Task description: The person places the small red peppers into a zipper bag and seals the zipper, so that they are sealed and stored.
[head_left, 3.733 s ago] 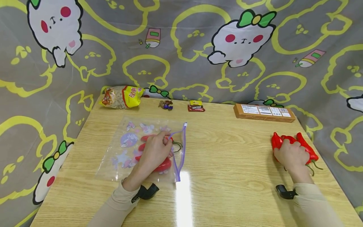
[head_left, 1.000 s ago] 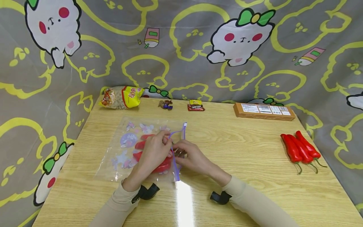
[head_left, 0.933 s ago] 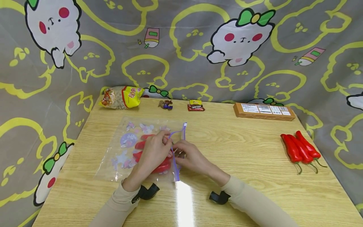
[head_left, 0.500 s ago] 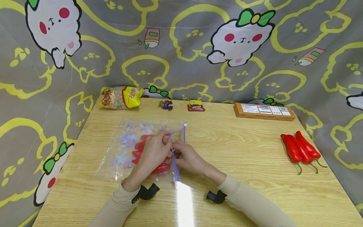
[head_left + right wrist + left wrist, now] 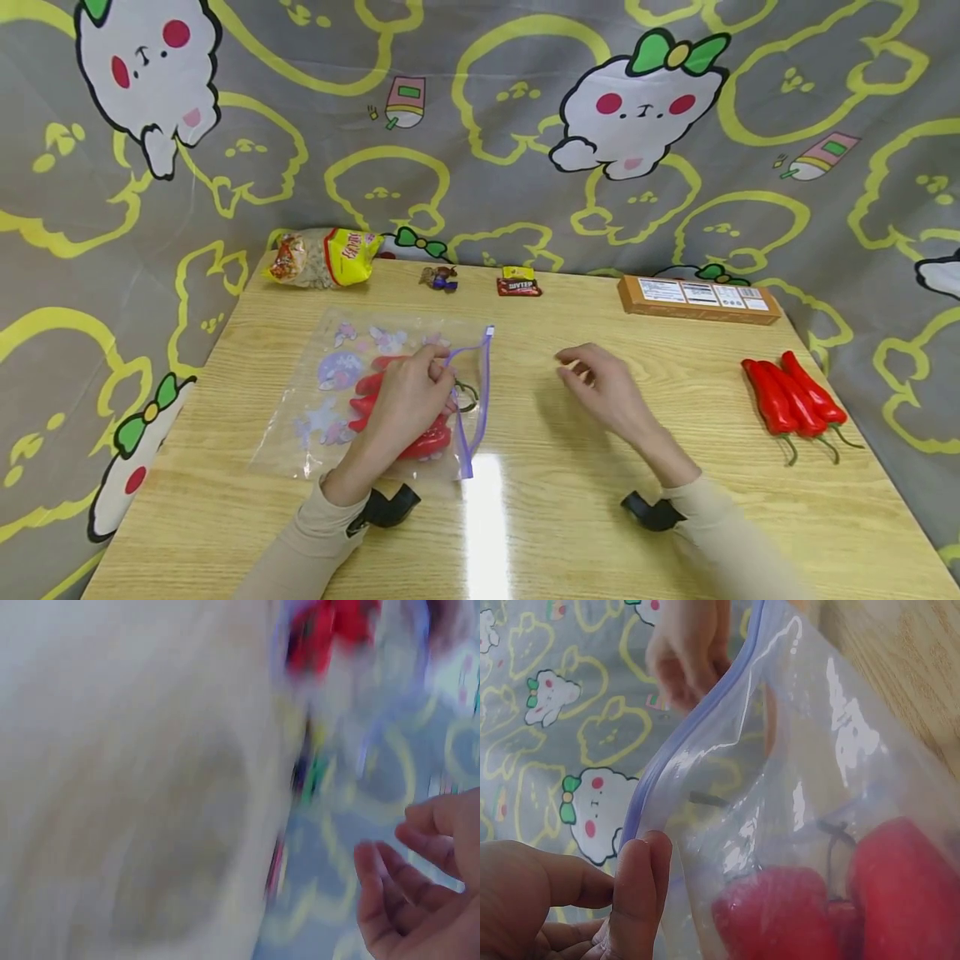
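My left hand (image 5: 408, 396) pinches the mouth edge of a clear slider bag (image 5: 300, 433) with a purple zip strip. The left wrist view shows thumb and fingers at that edge, the mouth gaping. Several red peppers (image 5: 431, 437) lie inside, green stems towards the opening; the hand partly covers them from above. To the right of the bag, my right hand (image 5: 607, 387) hangs over the table, fingers loosely curled around nothing. Three loose red peppers (image 5: 772, 400) lie side by side farther right, stems towards me.
Along the back of the wooden table (image 5: 600, 533) are a yellow snack bag (image 5: 322, 257), small wrapped candies (image 5: 440, 277), a red-wrapped bar (image 5: 518, 287) and a long brown box (image 5: 697, 300). A patterned cloth (image 5: 510, 192) stands behind them.
My right hand was over the loose peppers, then reached into the bag's mouth. It has since drawn back to the right without anything in it. My left hand has stayed in place.
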`<state>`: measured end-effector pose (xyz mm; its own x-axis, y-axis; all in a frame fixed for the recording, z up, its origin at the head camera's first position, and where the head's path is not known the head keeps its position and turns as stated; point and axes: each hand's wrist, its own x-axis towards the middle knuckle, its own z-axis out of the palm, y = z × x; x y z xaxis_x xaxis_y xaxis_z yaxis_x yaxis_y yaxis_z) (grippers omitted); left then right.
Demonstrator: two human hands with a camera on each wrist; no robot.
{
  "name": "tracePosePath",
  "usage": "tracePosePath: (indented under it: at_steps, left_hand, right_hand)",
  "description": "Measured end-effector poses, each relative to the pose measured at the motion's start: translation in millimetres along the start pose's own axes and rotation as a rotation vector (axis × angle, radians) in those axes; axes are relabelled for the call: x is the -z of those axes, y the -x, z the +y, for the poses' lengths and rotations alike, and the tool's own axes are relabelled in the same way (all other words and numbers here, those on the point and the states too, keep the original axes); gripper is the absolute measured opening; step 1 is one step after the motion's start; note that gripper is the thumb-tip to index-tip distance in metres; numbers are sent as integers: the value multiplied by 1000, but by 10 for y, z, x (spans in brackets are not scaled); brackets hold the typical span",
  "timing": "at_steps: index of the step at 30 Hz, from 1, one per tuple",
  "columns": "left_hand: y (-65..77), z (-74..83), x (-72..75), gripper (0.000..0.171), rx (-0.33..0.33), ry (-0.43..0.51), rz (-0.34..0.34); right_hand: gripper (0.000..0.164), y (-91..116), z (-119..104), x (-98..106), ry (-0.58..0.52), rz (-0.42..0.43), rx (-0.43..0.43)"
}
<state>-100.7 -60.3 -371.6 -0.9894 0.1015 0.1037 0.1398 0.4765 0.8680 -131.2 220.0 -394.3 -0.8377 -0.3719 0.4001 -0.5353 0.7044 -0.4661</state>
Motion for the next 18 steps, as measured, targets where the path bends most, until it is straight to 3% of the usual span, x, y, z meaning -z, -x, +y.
tracePosePath:
  at_steps: [5, 8, 13, 18]
  left_hand:
    - [-4, -15, 5, 33, 8, -2, 0]
    - [-7, -19, 9, 33, 9, -6, 5]
    - [-14, -22, 16, 33, 10, -6, 5]
    - [-19, -18, 22, 31, 32, 0, 3]
  right_hand:
    - [20, 214, 711, 514, 381, 227, -67]
    - [23, 399, 1073, 790, 502, 279, -169]
    - [29, 674, 1435, 1130, 590, 196, -417]
    - [41, 837, 1563, 1304, 647, 53, -642]
